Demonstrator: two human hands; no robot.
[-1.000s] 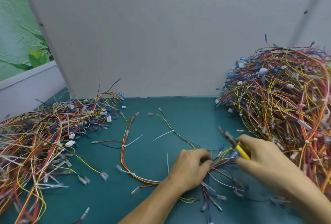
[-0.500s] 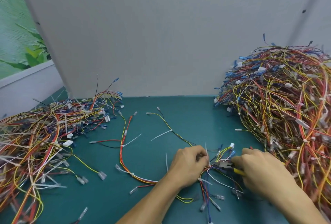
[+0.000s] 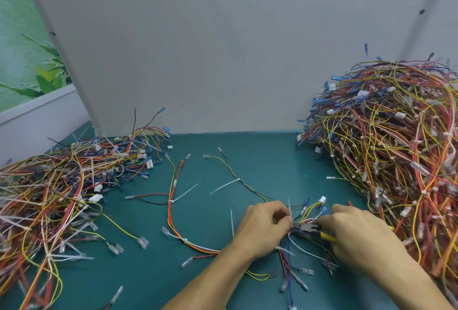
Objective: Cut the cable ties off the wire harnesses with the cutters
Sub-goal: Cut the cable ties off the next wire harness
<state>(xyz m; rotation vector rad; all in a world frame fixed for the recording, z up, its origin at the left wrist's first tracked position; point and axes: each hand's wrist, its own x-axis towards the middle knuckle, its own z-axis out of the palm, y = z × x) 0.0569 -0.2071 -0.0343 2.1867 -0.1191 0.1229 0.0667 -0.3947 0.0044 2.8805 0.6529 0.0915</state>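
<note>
The grey partition (image 3: 223,49) is closing the bench off at twelve o'clock, and the green table (image 3: 267,161) is being crowded from two sides: the tall pile of harnesses (image 3: 396,151) is being banked up at three o'clock, and the flatter pile (image 3: 62,185) is being spread out at nine. Between them a loose harness (image 3: 171,200) is lying near the centre. At five o'clock the harness in work (image 3: 285,261) is being pinched by the left hand (image 3: 262,230), fingers curled round the bundle just beside its cable tie (image 3: 289,207) (the white tail is standing up by the thumb). The cutters (image 3: 312,231) are being gripped by the right hand (image 3: 359,232), fingers wrapped over the yellow handles, with the nose being laid against the bundle; whether the blades are closed cannot be told. A cut appears to be being set up: only the strap should be being caught, tip flat to the wires, so that no insulation is being nicked. Open room is being left toward ten and twelve o'clock, while the right forearm is being hemmed in close by the tall pile
</note>
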